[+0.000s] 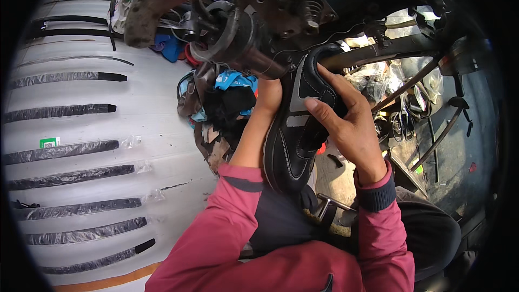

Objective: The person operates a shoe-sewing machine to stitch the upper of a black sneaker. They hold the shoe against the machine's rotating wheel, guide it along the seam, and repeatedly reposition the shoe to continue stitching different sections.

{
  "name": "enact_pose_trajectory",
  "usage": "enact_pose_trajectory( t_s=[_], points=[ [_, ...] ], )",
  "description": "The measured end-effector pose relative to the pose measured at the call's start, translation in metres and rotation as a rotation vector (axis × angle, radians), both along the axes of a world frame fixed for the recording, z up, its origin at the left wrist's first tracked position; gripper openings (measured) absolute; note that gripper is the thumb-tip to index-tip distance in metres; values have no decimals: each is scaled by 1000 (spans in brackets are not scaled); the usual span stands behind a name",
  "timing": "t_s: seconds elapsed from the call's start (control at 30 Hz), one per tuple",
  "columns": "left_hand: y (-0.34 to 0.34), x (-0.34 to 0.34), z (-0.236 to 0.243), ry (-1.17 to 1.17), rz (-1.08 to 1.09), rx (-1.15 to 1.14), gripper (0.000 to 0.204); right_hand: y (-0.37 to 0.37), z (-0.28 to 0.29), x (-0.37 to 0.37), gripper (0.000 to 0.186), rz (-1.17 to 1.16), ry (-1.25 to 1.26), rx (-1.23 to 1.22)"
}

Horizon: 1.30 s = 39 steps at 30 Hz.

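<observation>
In the head view, the black shoe (289, 151) is held directly below the dark metal machine (254, 38), its long axis running away from the machine and tilting slightly leftward, with the rounded end pointing down toward the person's lap and the collar end reaching up under the machine. The right hand (348, 116), below and right of the machine, pinches the shoe's upper, thumb on the side and fingers at the collar. The left hand (268, 94) lies just under the machine, mostly hidden behind the shoe, so I cannot tell how its fingers grip. Left of the machine spreads a pale surface (162, 108) bearing a row of dark, mostly plastic-wrapped strips (75, 176); below left of it sits a heap of fabric scraps (232, 103). Right of it are crumpled clear bags (373, 78), scissors (400, 124) and a grey floor (459, 151). The shoe has smooth black panels, a grey patch along the side and pale curved stitching.
</observation>
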<state>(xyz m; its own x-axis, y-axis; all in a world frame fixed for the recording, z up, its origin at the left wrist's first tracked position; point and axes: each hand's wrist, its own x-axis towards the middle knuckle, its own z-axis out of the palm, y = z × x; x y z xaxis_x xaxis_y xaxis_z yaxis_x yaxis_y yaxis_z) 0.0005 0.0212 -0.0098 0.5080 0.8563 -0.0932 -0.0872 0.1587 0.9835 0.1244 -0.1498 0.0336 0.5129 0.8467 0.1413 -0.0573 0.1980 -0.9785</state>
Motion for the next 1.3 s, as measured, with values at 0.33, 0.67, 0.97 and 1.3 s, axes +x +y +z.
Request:
enact_pose_trajectory(
  t_s=[0.33, 0.67, 0.97, 1.3],
  points=[
    [6, 3, -5, 323, -153, 894, 33, -9, 22, -6, 45, 118, 302, -280],
    [11, 18, -17, 190, -78, 915, 27, 0, 21, 0, 24, 167, 278, -349],
    [3, 25, -18, 38, -31, 705, 30, 7, 20, -27, 53, -167, 69, -205],
    [-7, 24, -6, -49, 5, 495, 28, 10, 32, -3, 39, 98, 104, -363]
  ],
)
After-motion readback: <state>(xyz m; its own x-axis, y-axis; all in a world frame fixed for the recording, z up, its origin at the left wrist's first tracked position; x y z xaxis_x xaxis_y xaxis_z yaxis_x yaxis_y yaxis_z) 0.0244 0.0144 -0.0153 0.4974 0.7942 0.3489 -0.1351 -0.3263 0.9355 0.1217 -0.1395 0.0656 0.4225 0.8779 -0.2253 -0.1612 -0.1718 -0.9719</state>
